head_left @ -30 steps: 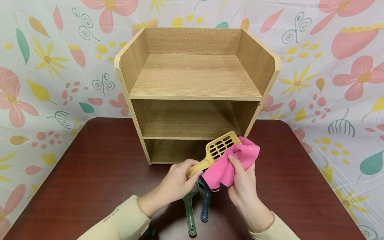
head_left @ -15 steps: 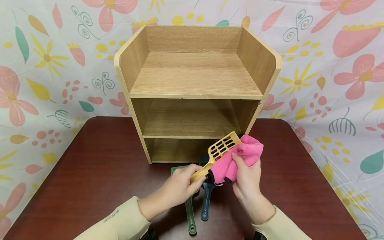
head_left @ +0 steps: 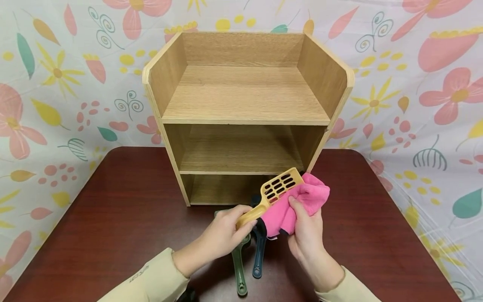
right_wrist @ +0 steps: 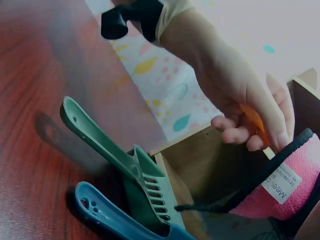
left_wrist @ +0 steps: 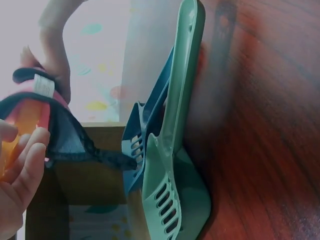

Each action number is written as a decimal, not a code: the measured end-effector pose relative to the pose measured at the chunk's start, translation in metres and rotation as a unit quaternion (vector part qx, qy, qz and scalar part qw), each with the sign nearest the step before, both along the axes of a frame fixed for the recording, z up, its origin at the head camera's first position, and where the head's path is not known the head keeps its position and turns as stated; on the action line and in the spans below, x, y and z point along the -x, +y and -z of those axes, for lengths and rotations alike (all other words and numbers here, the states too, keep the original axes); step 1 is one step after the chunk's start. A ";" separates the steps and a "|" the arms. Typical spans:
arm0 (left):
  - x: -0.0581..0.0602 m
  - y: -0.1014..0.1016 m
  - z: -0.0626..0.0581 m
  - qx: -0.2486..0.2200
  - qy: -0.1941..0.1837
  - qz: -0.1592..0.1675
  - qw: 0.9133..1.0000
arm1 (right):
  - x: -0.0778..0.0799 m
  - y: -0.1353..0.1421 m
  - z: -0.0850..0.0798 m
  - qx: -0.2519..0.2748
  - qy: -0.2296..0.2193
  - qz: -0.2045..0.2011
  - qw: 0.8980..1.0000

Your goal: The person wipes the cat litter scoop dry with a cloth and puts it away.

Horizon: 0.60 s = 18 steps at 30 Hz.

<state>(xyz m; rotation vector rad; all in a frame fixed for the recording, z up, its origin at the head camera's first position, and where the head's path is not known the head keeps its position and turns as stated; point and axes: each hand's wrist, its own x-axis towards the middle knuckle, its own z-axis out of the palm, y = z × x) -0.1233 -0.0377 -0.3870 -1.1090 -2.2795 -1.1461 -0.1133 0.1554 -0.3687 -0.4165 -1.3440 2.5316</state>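
My left hand (head_left: 222, 230) grips the handle of a yellow slotted litter scoop (head_left: 280, 185), whose head tilts up to the right. A pink cloth (head_left: 279, 214) with dark edging is pinched in my right hand (head_left: 310, 241), thumb on top, and covers the lower right side of the scoop's head. Below the hands, a green litter scoop (head_left: 238, 266) and a dark blue litter scoop (head_left: 259, 253) lie side by side, handles toward me. The left wrist view shows slots in the green scoop's head (left_wrist: 167, 205). A white label (right_wrist: 281, 183) hangs on the cloth in the right wrist view.
A wooden shelf unit (head_left: 247, 96) with raised sides stands behind the hands, close beyond the scoops. Its lower compartments face me. The dark red-brown table (head_left: 105, 235) extends to both sides. A floral fabric backdrop (head_left: 68, 84) hangs behind.
Over the last second, the cloth and my right hand shifted slightly up and right along the yellow scoop, then back down and left. The left hand moved slightly the same way. Both grips stayed.
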 end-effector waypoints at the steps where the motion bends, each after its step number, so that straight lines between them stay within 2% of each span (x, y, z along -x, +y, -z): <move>1: 0.001 -0.001 0.000 0.003 -0.005 0.005 1.000 | -0.001 0.002 0.000 0.008 -0.003 -0.015 1.000; 3: 0.003 -0.004 -0.001 0.004 -0.037 0.025 0.999 | -0.004 0.007 0.001 0.022 -0.011 -0.056 0.998; 5: 0.005 -0.009 -0.003 0.004 -0.070 0.046 0.996 | -0.005 0.014 0.002 0.037 0.005 -0.112 0.993; 7: 0.008 -0.014 -0.003 0.004 -0.100 0.069 0.993 | -0.005 0.023 0.003 0.056 0.040 -0.171 0.983; 8: 0.009 -0.016 -0.004 0.005 -0.113 0.079 0.990 | -0.005 0.027 0.004 0.068 0.064 -0.203 0.975; 9: 0.010 -0.019 -0.005 0.006 -0.120 0.088 0.989 | -0.005 0.031 0.004 0.089 0.089 -0.234 0.964; 11: 0.012 -0.022 -0.006 0.010 -0.129 0.102 0.986 | -0.004 0.039 0.006 0.144 0.142 -0.301 0.932; 13: 0.012 -0.025 -0.007 0.014 -0.144 0.114 0.983 | -0.003 0.045 0.007 0.203 0.182 -0.367 0.889; 15: 0.012 -0.026 -0.009 0.018 -0.155 0.121 0.980 | -0.003 0.049 0.008 0.259 0.194 -0.421 0.847; 16: 0.012 -0.026 -0.010 0.020 -0.163 0.125 0.978 | -0.002 0.051 0.008 0.278 0.193 -0.439 0.832; 17: 0.012 -0.026 -0.010 0.023 -0.170 0.126 0.977 | -0.002 0.052 0.008 0.292 0.189 -0.449 0.823; 18: 0.012 -0.025 -0.011 0.024 -0.175 0.126 0.976 | -0.002 0.053 0.007 0.300 0.182 -0.454 0.819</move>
